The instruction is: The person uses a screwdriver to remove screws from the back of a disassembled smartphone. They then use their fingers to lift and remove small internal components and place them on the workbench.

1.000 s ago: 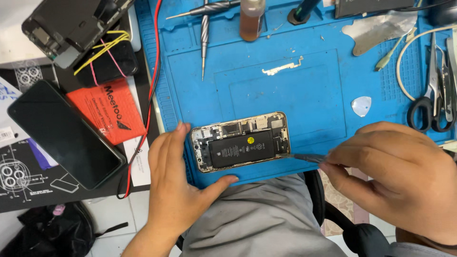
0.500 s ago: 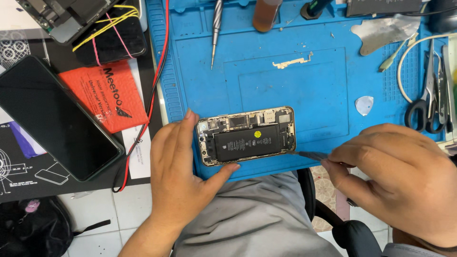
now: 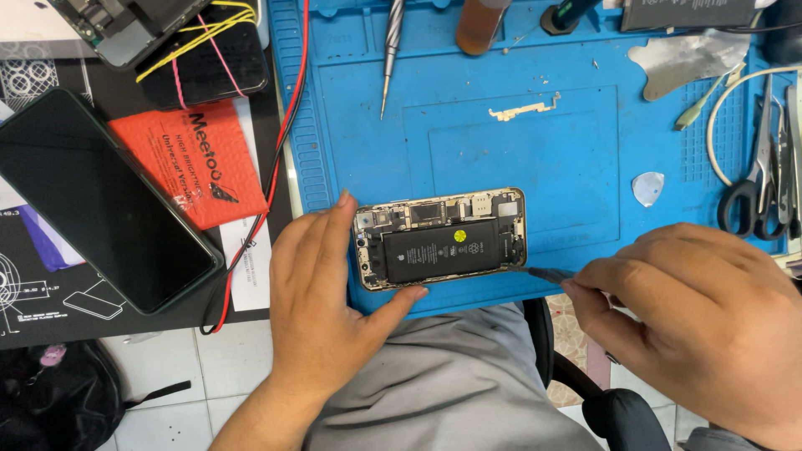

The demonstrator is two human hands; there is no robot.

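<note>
An opened phone (image 3: 440, 238), its black battery and circuit boards exposed, lies lengthwise near the 6 o'clock edge of a blue work mat (image 3: 510, 159) on the table. The left hand (image 3: 322, 313) braces the phone's 9 o'clock end, forefinger along the top corner and thumb pressed under the lower edge, its grip closed loosely around the frame. The right hand (image 3: 710, 321), at 3 o'clock, pinches a thin dark tool (image 3: 547, 272) whose tip meets the phone's lower right corner; whether the tip is under the frame or merely touching it is hard to tell from this angle. At 12 o'clock on the mat rest a slim screwdriver (image 3: 391, 46) and a small pale metal bracket (image 3: 525, 108). A translucent pick (image 3: 647, 187) sits at 2 o'clock from the phone, with scissors (image 3: 752, 179) beyond it at the mat's right edge. Off the mat at 9 o'clock lie a detached dark screen (image 3: 96, 200) and a red packet (image 3: 190, 163), crossed by red and black wires (image 3: 280, 150).
</note>
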